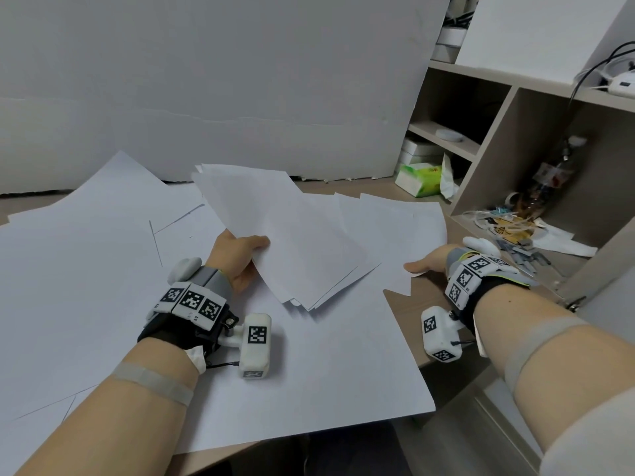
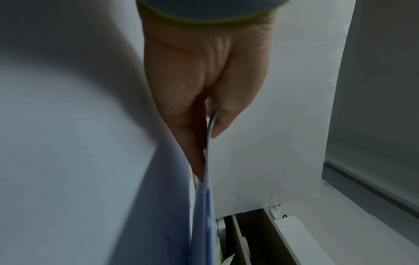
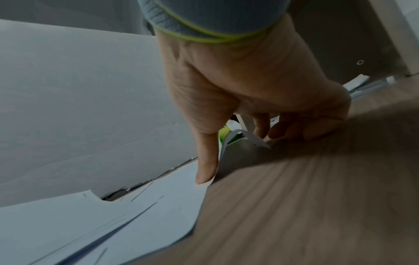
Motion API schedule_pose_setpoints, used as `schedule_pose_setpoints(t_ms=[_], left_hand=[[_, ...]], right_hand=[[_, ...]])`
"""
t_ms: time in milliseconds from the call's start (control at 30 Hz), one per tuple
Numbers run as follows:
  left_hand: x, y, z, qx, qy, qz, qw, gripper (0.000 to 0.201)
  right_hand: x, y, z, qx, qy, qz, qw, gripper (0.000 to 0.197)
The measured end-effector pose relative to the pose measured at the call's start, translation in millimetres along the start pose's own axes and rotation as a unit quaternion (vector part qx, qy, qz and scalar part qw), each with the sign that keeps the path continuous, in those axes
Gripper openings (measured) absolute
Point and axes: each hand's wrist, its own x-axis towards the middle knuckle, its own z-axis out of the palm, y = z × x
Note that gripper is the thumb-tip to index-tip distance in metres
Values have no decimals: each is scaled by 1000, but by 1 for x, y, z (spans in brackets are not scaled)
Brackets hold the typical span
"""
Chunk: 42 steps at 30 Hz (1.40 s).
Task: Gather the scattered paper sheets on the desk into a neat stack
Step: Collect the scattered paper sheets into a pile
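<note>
Left hand (image 1: 240,259) pinches a loose, fanned bundle (image 1: 292,235) held off the bench (image 1: 443,338), right hand (image 1: 427,262) pinches a sheet (image 1: 402,231) just ahead of its thumb — risk is, the bundle's uneven edges slip and splay out, or that sheet creases.

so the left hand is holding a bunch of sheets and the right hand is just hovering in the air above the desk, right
Not quite. The left hand does hold a bunch of sheets, but the right hand is not hovering: the right wrist view shows its thumb on the edge of a loose sheet, lifting it from the desk.
</note>
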Motion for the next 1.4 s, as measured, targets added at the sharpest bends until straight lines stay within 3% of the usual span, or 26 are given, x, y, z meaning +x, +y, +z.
schedule_pose_setpoints(t_ms=[100, 200, 333, 533, 600, 733, 800, 933, 1100, 1167, 1233, 1267, 1333, 1400], left_hand=[[1, -1, 0, -2, 0, -4, 1000, 43], [1, -1, 1, -8, -3, -9, 1000, 43], [1, 0, 0, -18, -4, -10, 1000, 43], [1, 0, -1, -30, 1, -16, 999, 42], [0, 0, -1, -33, 3, -18, 999, 42], [-2, 1, 0, -46, 5, -25, 999, 42], [-2, 1, 0, -51, 0, -18, 999, 38], [-6, 3, 3, -66, -33, -6, 997, 35], [-10, 7, 2, -53, -67, -38, 996, 67], [-11, 6, 4, -37, -68, -41, 996, 51], [-11, 6, 5, -3, -14, -24, 1000, 28], [-10, 5, 4, 11, 7, -19, 1000, 33], [-7, 4, 2, 22, 26, -8, 999, 44], [-6, 2, 2, 48, 33, 1, 998, 41]], right_hand=[[-3, -1, 1, 121, 34, -14, 992, 69], [6, -9, 5, 267, 108, -26, 957, 76], [-10, -37, 4, 366, 172, -113, 908, 45], [-49, -85, 3, 223, 263, -278, 897, 16], [-65, -96, 8, 167, 274, -337, 885, 16], [-78, -109, 32, 25, 164, -457, 874, 43], [-80, -112, 47, -37, 110, -483, 868, 42], [-85, -113, 66, -74, 24, -469, 880, 34], [-87, -114, 72, -88, -23, -445, 891, 36], [-89, -114, 74, -93, -57, -426, 898, 35], [-93, -114, 71, -45, -93, -411, 906, 46], [-95, -114, 66, 1, -103, -393, 914, 57], [-89, -111, 52, 54, -64, -336, 938, 71], [-76, -102, 36, 25, 29, -255, 966, 60]])
